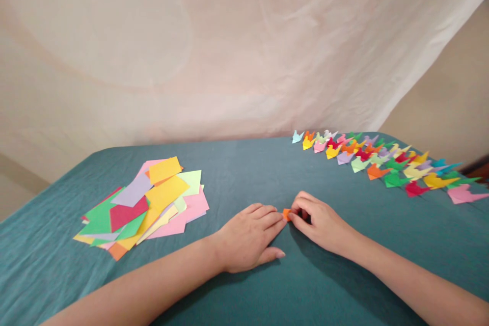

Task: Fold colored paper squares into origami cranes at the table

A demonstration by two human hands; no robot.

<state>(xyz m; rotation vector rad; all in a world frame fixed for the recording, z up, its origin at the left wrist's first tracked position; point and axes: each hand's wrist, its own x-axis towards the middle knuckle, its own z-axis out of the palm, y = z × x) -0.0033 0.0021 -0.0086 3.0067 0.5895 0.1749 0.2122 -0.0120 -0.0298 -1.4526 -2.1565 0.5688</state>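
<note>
A small folded piece of orange paper (286,214) lies on the cloth between my two hands, partly covered by fingertips. My left hand (254,237) rests flat, fingers stretched out, with its fingertips on the paper's left side. From the right, my right hand (319,219) pinches the paper's edge between thumb and curled fingers. Most of the paper's folds are too small to make out.
Left of my hands lies a loose pile of coloured paper sheets (130,214). Several rows of small folded paper birds (376,171) stand at the right. A teal cloth (237,178) covers the table, and a pale fabric sheet (237,51) hangs behind it.
</note>
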